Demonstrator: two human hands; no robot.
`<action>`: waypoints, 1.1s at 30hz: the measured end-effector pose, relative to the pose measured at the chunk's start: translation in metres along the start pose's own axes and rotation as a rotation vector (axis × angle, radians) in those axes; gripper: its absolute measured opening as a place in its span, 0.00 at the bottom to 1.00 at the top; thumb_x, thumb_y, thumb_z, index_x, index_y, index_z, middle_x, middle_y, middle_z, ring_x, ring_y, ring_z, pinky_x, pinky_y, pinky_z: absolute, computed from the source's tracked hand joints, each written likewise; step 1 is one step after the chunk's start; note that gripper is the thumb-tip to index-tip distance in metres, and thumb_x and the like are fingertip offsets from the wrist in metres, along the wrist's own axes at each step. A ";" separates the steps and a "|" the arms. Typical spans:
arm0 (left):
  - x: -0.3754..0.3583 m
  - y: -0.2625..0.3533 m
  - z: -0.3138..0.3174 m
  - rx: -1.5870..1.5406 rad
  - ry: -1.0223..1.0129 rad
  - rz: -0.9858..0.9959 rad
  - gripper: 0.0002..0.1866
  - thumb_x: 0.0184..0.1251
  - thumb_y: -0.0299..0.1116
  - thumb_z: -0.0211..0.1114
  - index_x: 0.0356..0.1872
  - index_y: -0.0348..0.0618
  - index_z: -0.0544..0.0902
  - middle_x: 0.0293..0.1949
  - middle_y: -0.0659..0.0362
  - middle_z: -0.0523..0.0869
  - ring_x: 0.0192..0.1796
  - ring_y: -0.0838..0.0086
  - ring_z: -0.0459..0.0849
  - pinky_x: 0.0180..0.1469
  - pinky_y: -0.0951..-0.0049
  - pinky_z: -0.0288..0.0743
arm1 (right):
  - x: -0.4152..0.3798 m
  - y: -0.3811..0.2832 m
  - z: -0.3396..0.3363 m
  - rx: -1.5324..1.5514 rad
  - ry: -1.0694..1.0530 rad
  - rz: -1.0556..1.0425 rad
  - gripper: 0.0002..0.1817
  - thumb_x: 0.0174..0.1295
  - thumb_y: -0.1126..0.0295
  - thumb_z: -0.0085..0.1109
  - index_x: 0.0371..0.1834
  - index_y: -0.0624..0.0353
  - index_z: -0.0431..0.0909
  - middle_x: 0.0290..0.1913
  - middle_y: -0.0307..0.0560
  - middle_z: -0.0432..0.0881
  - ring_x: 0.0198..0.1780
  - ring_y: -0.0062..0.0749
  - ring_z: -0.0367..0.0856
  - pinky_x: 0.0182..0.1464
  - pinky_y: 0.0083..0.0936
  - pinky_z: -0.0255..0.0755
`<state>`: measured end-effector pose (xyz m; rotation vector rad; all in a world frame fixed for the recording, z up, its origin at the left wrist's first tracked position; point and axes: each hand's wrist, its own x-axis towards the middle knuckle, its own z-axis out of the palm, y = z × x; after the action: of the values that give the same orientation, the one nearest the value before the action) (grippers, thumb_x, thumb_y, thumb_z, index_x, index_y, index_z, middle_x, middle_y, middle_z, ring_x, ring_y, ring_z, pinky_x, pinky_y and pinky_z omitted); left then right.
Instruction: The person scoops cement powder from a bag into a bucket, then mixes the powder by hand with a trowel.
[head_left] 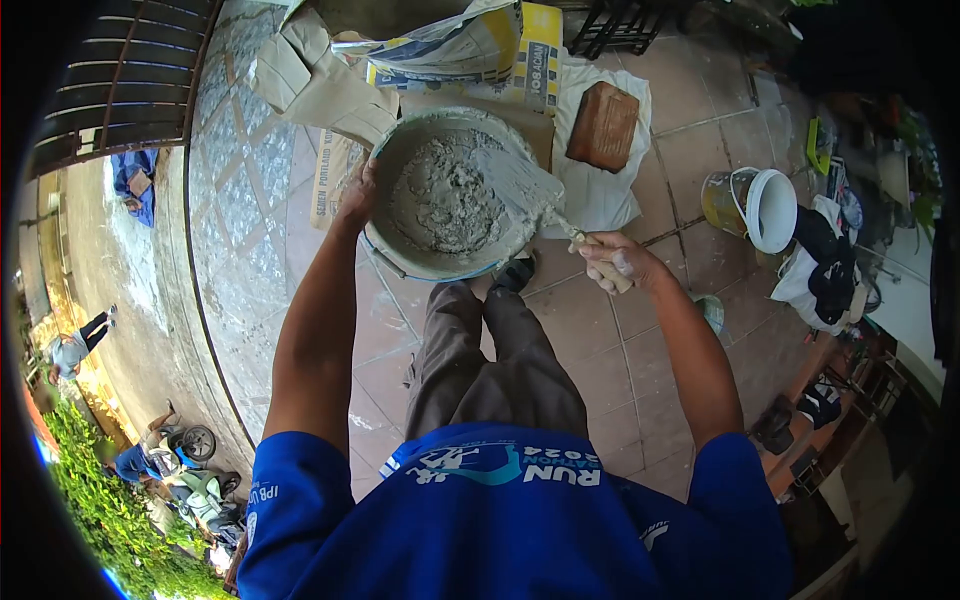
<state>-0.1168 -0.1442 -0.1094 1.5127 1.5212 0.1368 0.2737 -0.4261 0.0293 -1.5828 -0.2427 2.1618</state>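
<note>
A round basin point(385, 245) stands in front of my feet, holding wet grey mortar point(450, 195). My left hand point(357, 197) grips its left rim, the fingers partly hidden behind the edge. In my right hand point(618, 262) is the wooden handle of a trowel point(520, 185), the fingers wrapped round it. The trowel's flat blade, smeared with mortar, lies over the right side of the basin. Mortar also coats the trowel's neck, and pale smears mark my right fingers.
Behind the basin lie an opened yellow-and-grey cement bag point(490, 50) and torn brown paper point(320, 80). A reddish brick point(603, 127) rests on a white sack point(620, 200). A white-rimmed bucket point(772, 210) stands right. People and a motorbike point(198, 443) are beyond the left edge.
</note>
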 end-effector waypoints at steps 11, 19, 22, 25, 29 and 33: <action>-0.027 0.041 -0.015 0.078 -0.024 0.055 0.35 0.80 0.59 0.37 0.67 0.39 0.74 0.62 0.36 0.78 0.68 0.41 0.72 0.70 0.54 0.62 | -0.108 -0.063 0.079 -1.233 0.498 -0.439 0.19 0.65 0.59 0.62 0.51 0.62 0.79 0.35 0.57 0.86 0.39 0.52 0.86 0.41 0.46 0.78; -0.009 0.007 0.002 -0.176 -0.039 0.174 0.32 0.80 0.55 0.40 0.64 0.37 0.75 0.57 0.36 0.81 0.63 0.41 0.76 0.64 0.54 0.69 | 0.044 -0.174 0.131 -2.067 -0.150 0.246 0.16 0.55 0.63 0.62 0.33 0.69 0.85 0.35 0.59 0.87 0.35 0.50 0.87 0.38 0.44 0.80; -0.018 0.018 -0.002 -0.211 -0.033 0.118 0.32 0.80 0.56 0.42 0.62 0.37 0.76 0.55 0.36 0.82 0.61 0.41 0.78 0.62 0.54 0.70 | 0.061 -0.172 0.179 -1.621 -0.176 0.488 0.16 0.59 0.64 0.60 0.36 0.69 0.86 0.31 0.58 0.87 0.31 0.38 0.86 0.31 0.38 0.79; -0.020 0.018 -0.001 -0.291 -0.024 0.116 0.32 0.80 0.57 0.41 0.62 0.38 0.76 0.54 0.36 0.82 0.60 0.42 0.78 0.62 0.55 0.70 | 0.083 -0.110 0.177 -0.705 -0.093 0.451 0.15 0.66 0.61 0.59 0.43 0.64 0.82 0.27 0.50 0.82 0.27 0.31 0.82 0.23 0.32 0.74; -0.018 0.019 -0.008 -0.311 -0.111 0.097 0.33 0.80 0.58 0.40 0.64 0.38 0.75 0.56 0.39 0.82 0.62 0.45 0.78 0.64 0.58 0.68 | 0.121 -0.078 0.206 0.382 -0.100 0.266 0.15 0.69 0.58 0.58 0.48 0.58 0.75 0.28 0.43 0.77 0.21 0.25 0.76 0.19 0.26 0.70; -0.019 0.019 -0.008 -0.383 -0.120 0.148 0.35 0.80 0.59 0.39 0.65 0.37 0.74 0.57 0.40 0.82 0.63 0.48 0.78 0.65 0.60 0.68 | 0.121 -0.079 0.174 0.801 -0.164 0.098 0.15 0.71 0.58 0.56 0.51 0.56 0.74 0.29 0.44 0.78 0.20 0.23 0.74 0.17 0.23 0.71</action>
<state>-0.1126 -0.1518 -0.0826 1.2983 1.2066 0.3942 0.1007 -0.2811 0.0134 -0.9685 0.5957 2.0600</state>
